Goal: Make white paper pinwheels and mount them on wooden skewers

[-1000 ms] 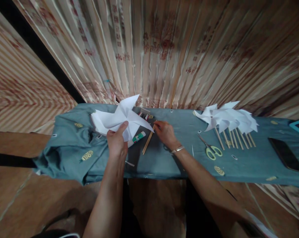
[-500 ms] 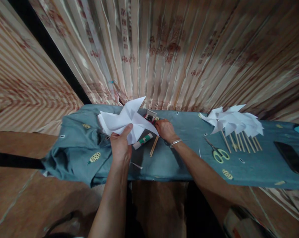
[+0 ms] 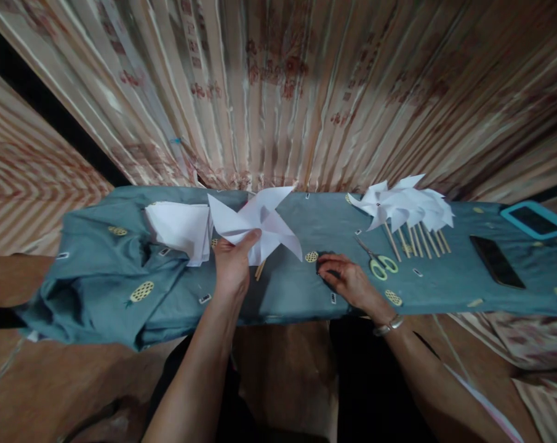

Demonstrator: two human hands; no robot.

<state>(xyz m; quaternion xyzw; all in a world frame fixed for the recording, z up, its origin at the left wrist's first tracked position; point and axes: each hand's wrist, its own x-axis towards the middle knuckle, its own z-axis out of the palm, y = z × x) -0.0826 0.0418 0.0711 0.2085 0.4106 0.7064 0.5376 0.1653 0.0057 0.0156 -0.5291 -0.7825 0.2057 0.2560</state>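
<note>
"What is being held in the left hand point(image 3: 232, 266)?"

"A white paper pinwheel point(image 3: 266, 217) is being gripped there. Its face is being pressed by the thumb near the centre, while the other fingers are being largely hidden by the paper."

"And where is it being held?"

"Over the grey-blue cloth point(image 3: 282, 301), between a stack of white paper point(image 3: 177, 229) and the right hand. Some wooden sticks point(image 3: 260, 271) are being partly covered by its lower blades."

"How is the right hand point(image 3: 346, 280) being held?"

"Close to the cloth, with its fingers being kept half curled and a gap being left beside the thumb. Whether anything small is being pinched at the tips cannot be told."

"Is any writing being shown?"

"Columns of character-like marks are being displayed on the striped curtain point(image 3: 278, 123), but they are being blurred past reading. Small white label-shaped prints are being scattered among yellow pineapples on the cloth, their marks being too tiny to be made out."

"What is being set out to the right?"

"Green-handled scissors point(image 3: 382, 266), a row of overlapping pinwheels point(image 3: 412, 206) on sticks, a black phone point(image 3: 497, 261) and a blue-framed device point(image 3: 509, 214) are being supported there."
</note>
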